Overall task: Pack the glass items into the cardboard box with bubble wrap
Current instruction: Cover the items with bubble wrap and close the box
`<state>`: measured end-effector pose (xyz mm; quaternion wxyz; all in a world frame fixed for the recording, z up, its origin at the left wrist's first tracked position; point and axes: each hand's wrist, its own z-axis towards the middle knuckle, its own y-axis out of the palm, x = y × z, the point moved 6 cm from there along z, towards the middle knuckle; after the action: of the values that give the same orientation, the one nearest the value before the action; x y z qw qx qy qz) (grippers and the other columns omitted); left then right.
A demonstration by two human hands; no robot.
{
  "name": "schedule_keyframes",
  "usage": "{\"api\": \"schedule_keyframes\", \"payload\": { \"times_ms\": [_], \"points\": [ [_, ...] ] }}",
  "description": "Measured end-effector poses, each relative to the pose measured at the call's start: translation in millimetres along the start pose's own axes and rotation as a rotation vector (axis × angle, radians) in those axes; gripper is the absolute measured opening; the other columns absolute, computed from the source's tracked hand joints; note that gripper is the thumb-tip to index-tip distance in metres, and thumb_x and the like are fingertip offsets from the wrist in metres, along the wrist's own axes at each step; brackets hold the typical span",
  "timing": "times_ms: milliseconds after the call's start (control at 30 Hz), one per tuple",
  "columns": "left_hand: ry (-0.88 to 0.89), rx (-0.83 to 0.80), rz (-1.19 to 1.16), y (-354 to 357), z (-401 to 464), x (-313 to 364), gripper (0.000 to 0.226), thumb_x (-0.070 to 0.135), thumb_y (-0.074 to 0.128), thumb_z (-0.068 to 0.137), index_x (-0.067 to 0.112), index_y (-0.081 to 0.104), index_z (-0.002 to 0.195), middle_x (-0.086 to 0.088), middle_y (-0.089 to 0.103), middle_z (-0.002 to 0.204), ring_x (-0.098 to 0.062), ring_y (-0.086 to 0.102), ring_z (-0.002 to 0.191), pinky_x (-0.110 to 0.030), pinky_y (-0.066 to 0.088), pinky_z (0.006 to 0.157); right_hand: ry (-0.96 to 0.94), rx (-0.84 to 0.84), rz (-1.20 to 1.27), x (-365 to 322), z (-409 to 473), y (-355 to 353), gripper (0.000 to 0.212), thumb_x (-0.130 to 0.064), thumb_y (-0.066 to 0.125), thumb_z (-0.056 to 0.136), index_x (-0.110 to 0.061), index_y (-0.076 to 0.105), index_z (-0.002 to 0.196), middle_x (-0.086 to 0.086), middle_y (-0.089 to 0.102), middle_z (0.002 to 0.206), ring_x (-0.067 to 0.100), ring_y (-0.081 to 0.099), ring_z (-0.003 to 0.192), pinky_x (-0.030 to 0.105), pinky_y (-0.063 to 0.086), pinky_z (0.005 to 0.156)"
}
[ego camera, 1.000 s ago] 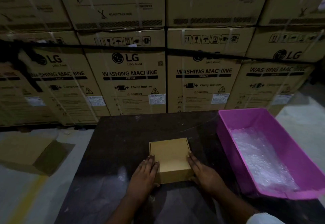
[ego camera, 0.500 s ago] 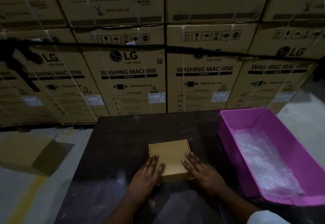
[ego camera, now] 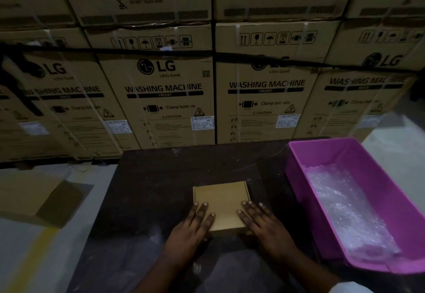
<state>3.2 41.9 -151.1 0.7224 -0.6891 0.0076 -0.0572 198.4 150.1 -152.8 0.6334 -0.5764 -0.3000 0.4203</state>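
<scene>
Both hands lie flat on a closed cardboard box (ego camera: 221, 203) on the dark surface (ego camera: 156, 191): left hand (ego camera: 192, 230), right hand (ego camera: 264, 226). Right, a pink tub (ego camera: 391, 196) holds bubble wrap (ego camera: 345, 207).

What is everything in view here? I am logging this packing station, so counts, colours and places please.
small cardboard box: one, tan, closed, mid-table
table: one, dark, centre
bin: one, pink, table's right side
bubble wrap: clear, inside the bin
flat cardboard: one piece, brown, floor at left
washing machine cartons: several, brown, stacked behind the table
left hand: flat on the box's near left
right hand: flat on the box's near right
</scene>
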Motion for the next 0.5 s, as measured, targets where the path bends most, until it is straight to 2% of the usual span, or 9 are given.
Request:
{"api": "schedule_keyframes", "payload": {
  "times_ms": [133, 233, 367, 500],
  "points": [
    [-0.001, -0.010, 0.002, 2.2, -0.3, -0.3, 0.064, 0.045, 0.048, 0.085, 0.025, 0.038, 0.145, -0.009, 0.036, 0.153, -0.030, 0.037, 0.138, -0.026, 0.054, 0.077, -0.015, -0.009, 0.015, -0.9, 0.9, -1.5, 0.059, -0.034, 0.039, 0.091, -0.022, 0.029, 0.148, 0.005, 0.041, 0.150, 0.019, 0.042, 0.136, 0.035, 0.025, 0.110],
    [-0.010, -0.027, -0.003, 1.3, 0.5, -0.6, 0.063, 0.045, 0.047, 0.083, 0.026, 0.041, 0.143, -0.008, 0.038, 0.152, -0.030, 0.039, 0.137, -0.025, 0.055, 0.076, -0.002, -0.017, 0.058, -3.0, 1.3, -3.0, 0.065, -0.033, 0.040, 0.091, -0.022, 0.018, 0.151, 0.006, 0.044, 0.147, 0.020, 0.043, 0.134, 0.027, 0.025, 0.111],
    [-0.001, -0.012, -0.019, -1.1, 1.7, 2.5, 0.062, 0.047, 0.046, 0.082, 0.024, 0.045, 0.139, -0.009, 0.044, 0.148, -0.030, 0.040, 0.135, -0.024, 0.055, 0.075, -0.006, -0.021, 0.053, -3.6, -1.3, -2.1, 0.069, -0.033, 0.041, 0.092, -0.021, 0.011, 0.153, 0.006, 0.038, 0.151, 0.020, 0.038, 0.137, 0.024, 0.024, 0.110],
    [-0.002, 0.010, -0.018, -2.5, 1.9, 5.8, 0.062, 0.044, 0.045, 0.079, 0.022, 0.045, 0.136, -0.010, 0.052, 0.142, -0.032, 0.049, 0.129, -0.025, 0.055, 0.076, 0.019, -0.045, 0.047, -5.2, 0.4, 3.8, 0.073, -0.032, 0.042, 0.089, -0.021, 0.008, 0.153, 0.005, 0.039, 0.150, 0.019, 0.037, 0.138, 0.027, 0.034, 0.108]
  ]
}}
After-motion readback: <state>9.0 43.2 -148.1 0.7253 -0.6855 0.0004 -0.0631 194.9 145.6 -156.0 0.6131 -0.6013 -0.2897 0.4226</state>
